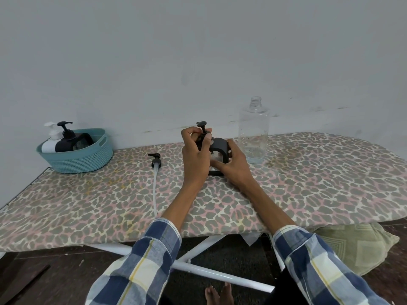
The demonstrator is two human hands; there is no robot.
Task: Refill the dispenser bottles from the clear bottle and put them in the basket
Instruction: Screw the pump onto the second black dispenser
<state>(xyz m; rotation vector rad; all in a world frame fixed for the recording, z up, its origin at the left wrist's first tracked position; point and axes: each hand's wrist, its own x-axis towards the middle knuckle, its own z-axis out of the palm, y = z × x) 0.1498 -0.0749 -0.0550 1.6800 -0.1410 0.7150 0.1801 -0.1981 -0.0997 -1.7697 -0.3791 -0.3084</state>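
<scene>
A black-framed dispenser bottle (219, 144) stands on the leopard-print board (308, 172). My right hand (233, 164) wraps its body from the right. My left hand (196, 150) pinches the black pump head (202, 125) at the bottle's neck. The clear bottle (254, 130) stands uncapped just right of my hands, with a little liquid at its bottom. A teal basket (86, 160) at the far left holds a white dispenser bottle (51, 139) and a black dispenser bottle (66, 139). A loose black pump with a long white tube (155, 179) lies on the board between basket and hands.
A pale wall runs right behind the board. The board's white metal legs (198, 269) cross underneath. A green cushion (356, 245) lies on the dark floor at the lower right, and bare toes (219, 294) show at the bottom.
</scene>
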